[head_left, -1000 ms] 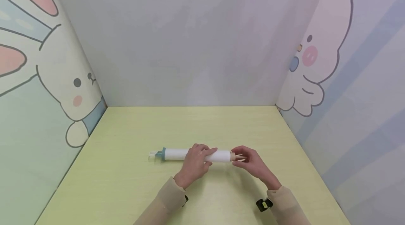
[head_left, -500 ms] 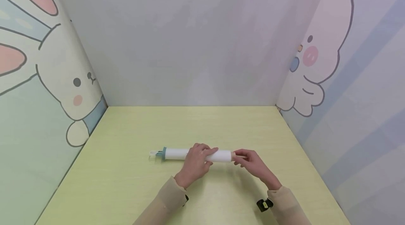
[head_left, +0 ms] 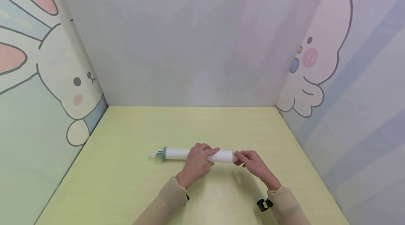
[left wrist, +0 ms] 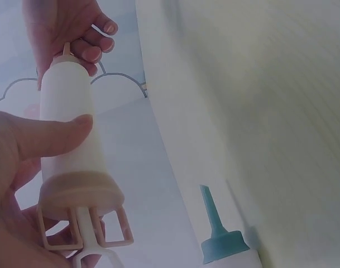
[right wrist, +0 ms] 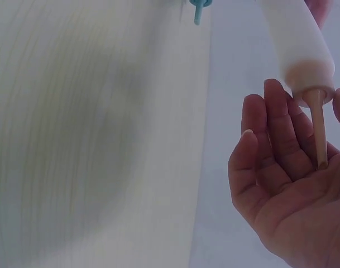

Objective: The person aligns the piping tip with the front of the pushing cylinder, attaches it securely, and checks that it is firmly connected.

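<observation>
My left hand [head_left: 197, 163] grips the white barrel of a large syringe [left wrist: 69, 100], raised off the table. It has a tan collar with finger loops, a white plunger handle, and a tan nozzle cap [right wrist: 309, 84] with a long thin tip. With thumb and forefinger, my right hand [head_left: 253, 163] pinches the cap; its other fingers curve loosely and the tip points into the palm. A second white syringe [head_left: 175, 154] with teal ends lies beyond, its teal nozzle [left wrist: 217, 223] showing in the left wrist view. Hands hide part of both barrels in the head view.
Both syringes are over a pale yellow table [head_left: 196, 123]. A grey wall [head_left: 190, 42] stands behind it, and panels with cartoon animals flank it. A black wrist strap [head_left: 264, 204] shows at the right sleeve.
My right hand has moved slightly left, from around the thin nozzle tip onto the tan cap, and its fingers have drawn together. My left hand and the syringe have shifted slightly right.
</observation>
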Action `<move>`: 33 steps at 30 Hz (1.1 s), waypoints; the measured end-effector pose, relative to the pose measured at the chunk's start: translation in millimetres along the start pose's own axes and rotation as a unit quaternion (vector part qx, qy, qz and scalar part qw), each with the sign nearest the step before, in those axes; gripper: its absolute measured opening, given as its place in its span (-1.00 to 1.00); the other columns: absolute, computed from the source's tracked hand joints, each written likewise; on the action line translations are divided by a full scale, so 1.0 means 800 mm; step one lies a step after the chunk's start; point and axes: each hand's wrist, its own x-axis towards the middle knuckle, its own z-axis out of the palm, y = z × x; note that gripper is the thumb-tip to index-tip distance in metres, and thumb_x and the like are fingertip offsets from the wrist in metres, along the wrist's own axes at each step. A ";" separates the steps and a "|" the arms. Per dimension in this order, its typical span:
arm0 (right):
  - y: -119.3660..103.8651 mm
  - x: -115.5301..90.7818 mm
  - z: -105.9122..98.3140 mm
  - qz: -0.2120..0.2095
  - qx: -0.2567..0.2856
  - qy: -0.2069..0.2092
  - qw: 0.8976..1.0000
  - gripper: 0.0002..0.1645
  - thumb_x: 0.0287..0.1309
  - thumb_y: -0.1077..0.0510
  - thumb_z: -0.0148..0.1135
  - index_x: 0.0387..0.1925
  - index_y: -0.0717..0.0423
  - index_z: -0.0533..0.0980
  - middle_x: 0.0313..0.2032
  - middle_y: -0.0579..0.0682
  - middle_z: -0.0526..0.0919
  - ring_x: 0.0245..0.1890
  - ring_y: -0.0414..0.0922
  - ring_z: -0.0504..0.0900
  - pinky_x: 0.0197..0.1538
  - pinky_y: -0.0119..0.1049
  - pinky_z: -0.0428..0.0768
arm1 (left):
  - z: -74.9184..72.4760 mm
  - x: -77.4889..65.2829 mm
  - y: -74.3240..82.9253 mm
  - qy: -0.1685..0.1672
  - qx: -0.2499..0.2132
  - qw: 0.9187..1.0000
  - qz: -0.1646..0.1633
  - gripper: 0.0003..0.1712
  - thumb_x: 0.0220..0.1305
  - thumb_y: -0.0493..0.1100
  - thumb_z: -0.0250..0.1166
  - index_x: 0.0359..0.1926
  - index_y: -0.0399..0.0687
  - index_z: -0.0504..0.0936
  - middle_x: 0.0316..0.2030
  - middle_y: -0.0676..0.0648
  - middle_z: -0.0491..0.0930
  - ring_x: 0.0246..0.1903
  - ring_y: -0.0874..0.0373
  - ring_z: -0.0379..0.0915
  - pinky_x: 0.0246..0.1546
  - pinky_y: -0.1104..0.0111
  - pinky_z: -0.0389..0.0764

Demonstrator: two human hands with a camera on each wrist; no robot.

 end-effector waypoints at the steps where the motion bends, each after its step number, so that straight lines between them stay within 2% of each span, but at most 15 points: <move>1: 0.000 0.000 0.000 0.003 -0.001 0.001 1.000 -0.50 0.35 -0.14 0.03 -0.27 0.21 0.63 -0.40 -0.01 0.66 -0.36 -0.01 0.63 -0.31 -0.21 0.57 | 0.000 0.000 0.001 -0.002 0.000 1.000 0.000 -0.42 -0.08 -0.21 0.50 0.07 0.13 0.66 -0.19 -0.01 0.60 -0.17 0.01 0.46 -0.11 0.15 0.45; 4: 0.000 -0.001 0.000 0.011 0.009 0.005 1.000 -0.49 0.37 -0.12 0.01 -0.17 0.25 0.62 -0.33 0.01 0.66 -0.33 -0.02 0.64 -0.29 -0.21 0.57 | 0.000 0.000 0.002 -0.005 0.001 1.000 0.000 -0.41 -0.09 -0.22 0.50 0.07 0.13 0.66 -0.19 -0.01 0.60 -0.17 0.01 0.46 -0.13 0.14 0.46; 7: -0.002 -0.002 -0.001 0.026 0.036 0.030 0.999 -0.49 0.37 -0.11 0.02 -0.08 0.26 0.59 -0.22 0.04 0.66 -0.29 -0.06 0.65 -0.27 -0.20 0.57 | 0.001 0.000 0.002 -0.005 0.003 1.000 0.000 -0.41 -0.09 -0.22 0.50 0.07 0.14 0.66 -0.19 -0.01 0.60 -0.17 0.01 0.46 -0.13 0.14 0.46; 11: -0.005 -0.003 -0.003 0.029 0.061 0.057 0.996 -0.51 0.30 -0.10 0.13 -0.05 0.24 0.57 -0.15 0.06 0.65 -0.24 -0.05 0.65 -0.23 -0.16 0.58 | 0.001 0.000 0.002 -0.003 0.007 1.000 0.002 -0.41 -0.09 -0.22 0.50 0.07 0.14 0.66 -0.19 0.00 0.60 -0.17 0.02 0.46 -0.12 0.15 0.46; 13: -0.006 -0.004 -0.005 0.015 0.061 0.047 0.997 -0.54 0.23 -0.07 0.23 -0.02 0.21 0.56 -0.11 0.07 0.63 -0.19 -0.01 0.64 -0.19 -0.15 0.59 | 0.001 0.001 0.002 -0.003 0.007 1.000 0.003 -0.41 -0.09 -0.22 0.50 0.07 0.13 0.66 -0.19 -0.01 0.60 -0.17 0.02 0.46 -0.12 0.15 0.46; 16: -0.006 -0.006 -0.006 -0.024 0.064 0.010 0.998 -0.51 0.13 0.05 0.35 0.06 0.17 0.50 -0.01 0.14 0.57 -0.07 0.09 0.58 -0.11 -0.14 0.58 | 0.002 0.001 0.001 -0.004 0.009 1.000 0.004 -0.42 -0.09 -0.22 0.50 0.06 0.13 0.66 -0.20 -0.01 0.60 -0.17 0.01 0.46 -0.13 0.15 0.46; 20: -0.004 -0.008 -0.006 -0.063 0.082 -0.029 0.994 -0.43 0.07 0.21 0.40 0.12 0.20 0.43 0.07 0.19 0.50 0.05 0.17 0.50 -0.04 -0.15 0.55 | 0.004 0.000 0.001 -0.006 0.012 1.000 0.001 -0.42 -0.08 -0.22 0.49 0.06 0.14 0.66 -0.20 -0.01 0.60 -0.17 0.01 0.45 -0.14 0.15 0.46; 22: -0.005 -0.008 -0.006 -0.070 0.086 -0.035 0.993 -0.44 0.06 0.25 0.39 0.10 0.24 0.43 0.06 0.18 0.50 0.05 0.17 0.50 -0.05 -0.18 0.56 | 0.004 0.000 0.001 -0.007 0.012 1.000 -0.001 -0.42 -0.08 -0.21 0.49 0.07 0.14 0.66 -0.19 -0.01 0.60 -0.17 0.01 0.45 -0.15 0.15 0.46; 29: -0.040 -0.021 -0.011 -0.082 0.093 -0.048 0.991 -0.60 0.09 0.42 0.29 0.00 0.38 0.45 -0.03 0.28 0.52 -0.01 0.26 0.52 -0.12 -0.21 0.59 | 0.006 -0.003 0.003 -0.006 0.011 1.000 -0.004 -0.42 -0.08 -0.20 0.50 0.07 0.14 0.65 -0.19 -0.01 0.60 -0.17 0.00 0.46 -0.19 0.14 0.47; 33: -0.021 -0.015 -0.008 -0.077 0.099 -0.044 0.991 -0.61 0.09 0.42 0.29 -0.01 0.35 0.47 -0.04 0.26 0.54 -0.04 0.22 0.56 -0.13 -0.21 0.59 | 0.009 -0.003 0.003 -0.001 0.013 1.000 0.002 -0.41 -0.11 -0.21 0.51 0.06 0.13 0.66 -0.20 -0.01 0.60 -0.18 0.02 0.46 -0.19 0.15 0.47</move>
